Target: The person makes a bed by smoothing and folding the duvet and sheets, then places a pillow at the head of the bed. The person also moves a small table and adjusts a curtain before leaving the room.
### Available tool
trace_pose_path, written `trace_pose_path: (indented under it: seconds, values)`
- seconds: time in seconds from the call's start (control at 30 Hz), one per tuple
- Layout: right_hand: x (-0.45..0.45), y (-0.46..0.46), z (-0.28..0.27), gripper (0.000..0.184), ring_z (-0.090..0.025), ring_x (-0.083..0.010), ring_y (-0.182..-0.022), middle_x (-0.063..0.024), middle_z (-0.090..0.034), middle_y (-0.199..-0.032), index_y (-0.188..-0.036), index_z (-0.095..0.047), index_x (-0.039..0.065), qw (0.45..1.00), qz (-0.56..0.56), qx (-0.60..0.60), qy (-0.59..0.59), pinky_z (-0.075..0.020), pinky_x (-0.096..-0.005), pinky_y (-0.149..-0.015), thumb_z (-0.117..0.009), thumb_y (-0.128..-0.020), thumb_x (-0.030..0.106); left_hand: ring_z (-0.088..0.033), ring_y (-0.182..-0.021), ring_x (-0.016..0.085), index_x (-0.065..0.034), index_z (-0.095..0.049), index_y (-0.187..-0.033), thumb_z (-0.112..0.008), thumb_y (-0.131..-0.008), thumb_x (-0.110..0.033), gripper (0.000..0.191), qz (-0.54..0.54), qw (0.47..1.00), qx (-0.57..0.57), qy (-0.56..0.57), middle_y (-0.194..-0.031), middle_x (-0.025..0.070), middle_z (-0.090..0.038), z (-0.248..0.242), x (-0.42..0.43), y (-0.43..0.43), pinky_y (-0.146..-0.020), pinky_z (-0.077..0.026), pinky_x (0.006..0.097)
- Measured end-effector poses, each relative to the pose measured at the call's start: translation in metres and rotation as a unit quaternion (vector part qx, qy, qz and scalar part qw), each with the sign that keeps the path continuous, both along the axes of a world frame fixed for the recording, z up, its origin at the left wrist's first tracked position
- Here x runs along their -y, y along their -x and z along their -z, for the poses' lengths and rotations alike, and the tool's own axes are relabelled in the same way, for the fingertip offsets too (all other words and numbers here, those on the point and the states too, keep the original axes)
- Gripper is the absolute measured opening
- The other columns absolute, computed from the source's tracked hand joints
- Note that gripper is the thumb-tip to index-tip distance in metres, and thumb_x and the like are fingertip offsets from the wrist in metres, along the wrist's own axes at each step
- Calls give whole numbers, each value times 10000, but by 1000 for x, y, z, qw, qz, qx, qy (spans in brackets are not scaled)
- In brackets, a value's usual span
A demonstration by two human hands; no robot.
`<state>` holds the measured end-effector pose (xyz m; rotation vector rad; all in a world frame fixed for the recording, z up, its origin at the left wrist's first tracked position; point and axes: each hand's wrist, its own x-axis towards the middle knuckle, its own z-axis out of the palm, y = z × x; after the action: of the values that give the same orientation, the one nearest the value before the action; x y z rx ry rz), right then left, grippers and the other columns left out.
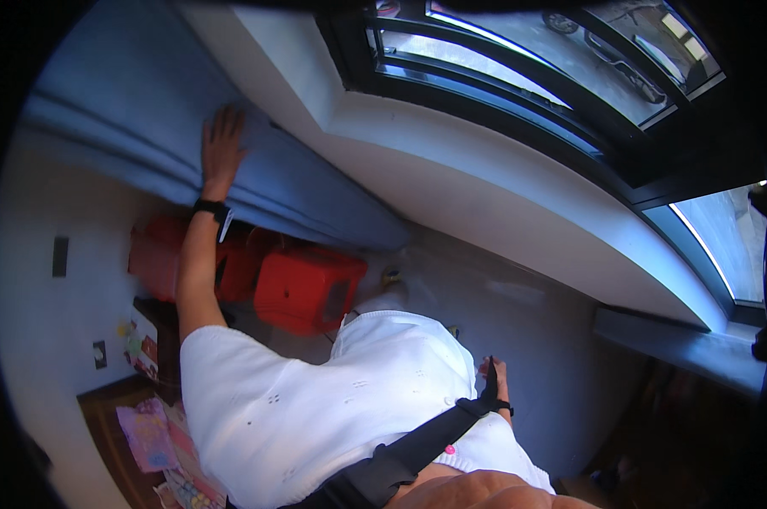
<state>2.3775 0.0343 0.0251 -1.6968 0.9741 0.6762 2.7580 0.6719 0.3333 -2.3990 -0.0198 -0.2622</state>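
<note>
My left hand (223,149), fingers spread, reaches out against a blue curtain (307,191) hanging in folds beside the window wall. It appears to rest flat on the cloth without gripping it. A black band with a white-edged watch-like piece (223,223) sits on that wrist. Low at my other side is my right hand (499,375), partly hidden behind the loose end of a black strap (421,439) that crosses my white top. Whether those fingers hold the strap is unclear.
Red plastic stools (307,286) stand below the curtain. A black-framed window (485,95) above a pale sill (421,140) shows a parked two-wheeler outside. Left, a pink-purple packet (147,436) lies on a wooden surface (100,420). Wall switch plates (60,256) are nearby.
</note>
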Motion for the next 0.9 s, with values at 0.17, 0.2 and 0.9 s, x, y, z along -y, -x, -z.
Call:
trace_pose_path:
  seconds: [0.17,0.2,0.9]
  values:
    - [-47,-109,-37,259,-598,-197,-631,-115,-606,-654,-849,-641,-15,976,-156,98,116,-464,-332,-585,-553,-822,227,-280,-1312,265,-135,-342,-1368,-655,-785,-291,680,76,994,17,80,-1417,106,-307,-1,-46,-21,-1053,-243,470]
    - [-58,-135,-55,269,-624,-246,-661,-151,-624,-694,-909,-634,-38,961,-205,116,147,-479,-356,-627,-558,-812,202,-280,-1312,268,-132,-339,-1369,-651,-789,-277,674,107,989,34,96,-1416,110,-307,1,-50,-28,-1054,-244,471]
    - [-298,-446,-231,425,-528,-291,-829,-151,-528,-886,-1286,-427,154,649,-449,484,378,-409,-393,-707,-495,-867,181,-319,-1257,332,-34,-263,-1368,-702,-752,-178,770,162,933,94,305,-1377,181,-283,4,-20,-36,-1051,-282,451]
